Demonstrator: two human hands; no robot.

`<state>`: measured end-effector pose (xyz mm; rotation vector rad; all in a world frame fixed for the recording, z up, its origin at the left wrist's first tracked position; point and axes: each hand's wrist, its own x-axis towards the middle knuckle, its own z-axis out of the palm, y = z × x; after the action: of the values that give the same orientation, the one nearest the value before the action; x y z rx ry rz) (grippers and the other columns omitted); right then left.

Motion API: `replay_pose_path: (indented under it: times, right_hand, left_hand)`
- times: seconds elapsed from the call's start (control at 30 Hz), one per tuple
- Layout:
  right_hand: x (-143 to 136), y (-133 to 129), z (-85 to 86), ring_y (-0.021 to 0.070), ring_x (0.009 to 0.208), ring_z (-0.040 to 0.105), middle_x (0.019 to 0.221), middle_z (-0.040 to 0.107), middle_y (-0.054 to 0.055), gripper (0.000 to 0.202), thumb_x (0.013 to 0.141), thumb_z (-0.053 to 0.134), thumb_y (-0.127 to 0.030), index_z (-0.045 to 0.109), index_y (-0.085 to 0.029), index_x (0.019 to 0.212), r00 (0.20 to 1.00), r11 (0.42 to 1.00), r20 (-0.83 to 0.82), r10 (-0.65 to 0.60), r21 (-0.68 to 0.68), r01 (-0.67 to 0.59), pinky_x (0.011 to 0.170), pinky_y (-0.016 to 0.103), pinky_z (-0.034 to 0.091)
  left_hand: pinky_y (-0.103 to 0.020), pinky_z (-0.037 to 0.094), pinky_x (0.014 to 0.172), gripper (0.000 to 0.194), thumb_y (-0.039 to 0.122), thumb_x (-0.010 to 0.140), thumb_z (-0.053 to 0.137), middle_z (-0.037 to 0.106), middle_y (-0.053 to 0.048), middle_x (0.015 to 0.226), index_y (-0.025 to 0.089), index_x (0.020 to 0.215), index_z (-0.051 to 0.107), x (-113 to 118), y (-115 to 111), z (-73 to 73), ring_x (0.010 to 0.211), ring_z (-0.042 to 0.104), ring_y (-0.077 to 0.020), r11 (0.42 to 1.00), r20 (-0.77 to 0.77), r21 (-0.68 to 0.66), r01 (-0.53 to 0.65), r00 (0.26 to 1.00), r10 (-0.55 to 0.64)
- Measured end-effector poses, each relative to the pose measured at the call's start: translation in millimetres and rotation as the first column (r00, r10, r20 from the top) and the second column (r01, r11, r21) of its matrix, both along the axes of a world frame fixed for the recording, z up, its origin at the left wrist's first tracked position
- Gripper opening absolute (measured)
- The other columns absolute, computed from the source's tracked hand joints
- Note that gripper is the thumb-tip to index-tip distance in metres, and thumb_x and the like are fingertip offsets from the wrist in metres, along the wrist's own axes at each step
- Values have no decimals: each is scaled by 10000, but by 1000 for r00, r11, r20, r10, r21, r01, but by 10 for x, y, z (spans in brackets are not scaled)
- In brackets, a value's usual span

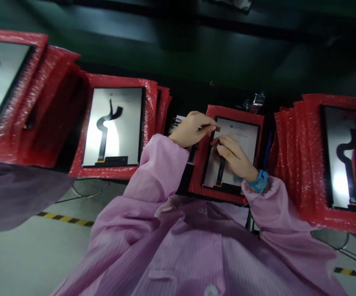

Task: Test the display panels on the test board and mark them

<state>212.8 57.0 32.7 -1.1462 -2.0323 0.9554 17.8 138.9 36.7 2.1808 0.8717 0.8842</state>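
Near the center of the frame, the left hand point(192, 129) has its thumb and forefinger pinched on a small brown tab point(217, 128), held over the upper left corner of a display panel point(242, 135). The right hand point(237, 157) is just below and to the right, over the same panel, its fingers bent and close together at the upper part of a black flat cable point(220, 170); whether they grip it or only touch it I cannot tell. The cable runs down to the panel's lower edge. The panel lies right of center on a red bubble-wrap sheet point(198, 172), and a blue wristband point(259, 181) circles the right wrist.

3 more panels show: 1 left of center point(120, 131) on red wrap, with a black forked cable point(103, 137) on it; 1 cut off at the left edge point(1, 90); and 1 at the right edge point(335, 164), on top of layered red sheets point(301, 156). A shiny metal object point(257, 102) sits just beyond the upper right corner of the middle panel's wrap, on the dark surface point(178, 45). Yellow-and-black tape point(65, 218) marks the floor at lower left.
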Motion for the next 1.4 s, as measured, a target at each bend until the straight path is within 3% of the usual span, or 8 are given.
replay_pose_path:
  times: [0.13, 0.37, 0.57, 1.1, 1.4]
  right_hand:
    - [78, 75, 12, 221, 983, 546, 993, 635, 79, 500, 1009, 309, -590, 586, -203, 855, 993, 996, 94, 68, 53, -73, 960, 424, 409]
    - [88, 117, -67, 218, 923, 495, 937, 607, 69, 465, 1033, 278, -516, 555, -204, 827, 987, 987, 153, 47, 145, -69, 916, 414, 379]
    - [64, 130, -129, 224, 942, 488, 943, 605, 67, 468, 1034, 265, -530, 534, -212, 821, 984, 985, 177, 18, 165, -48, 906, 424, 362]
    - [71, 153, -145, 227, 932, 486, 936, 610, 70, 430, 1034, 295, -488, 553, -207, 836, 983, 987, 181, 12, 155, -41, 890, 422, 362]
    - [68, 152, -140, 236, 975, 487, 979, 623, 76, 500, 1033, 252, -545, 582, -200, 882, 979, 989, 199, 37, 132, -64, 914, 436, 350]
  left_hand:
    - [-410, 430, 977, 134, 202, 821, 620, 687, 21, 704, 221, 695, 660, -10, -32, -7, 722, 640, -176, 999, -54, -37, 4, 999, -6]
    - [-427, 431, 939, 142, 220, 815, 566, 674, 4, 719, 208, 693, 637, -33, -70, -65, 730, 630, -185, 993, -198, 2, 119, 973, -116]
    - [-433, 418, 974, 208, 251, 878, 494, 685, -14, 769, 183, 771, 659, -39, -88, -15, 793, 642, -183, 988, -327, 26, 149, 936, -133]
    - [-420, 416, 977, 208, 251, 884, 489, 688, -14, 777, 186, 775, 653, -50, -98, -4, 786, 637, -173, 986, -319, 38, 161, 937, -141]
    - [-466, 345, 1034, 202, 261, 875, 478, 656, 22, 735, 196, 756, 628, -35, -119, -12, 773, 618, -162, 991, -341, 23, 135, 932, -119]
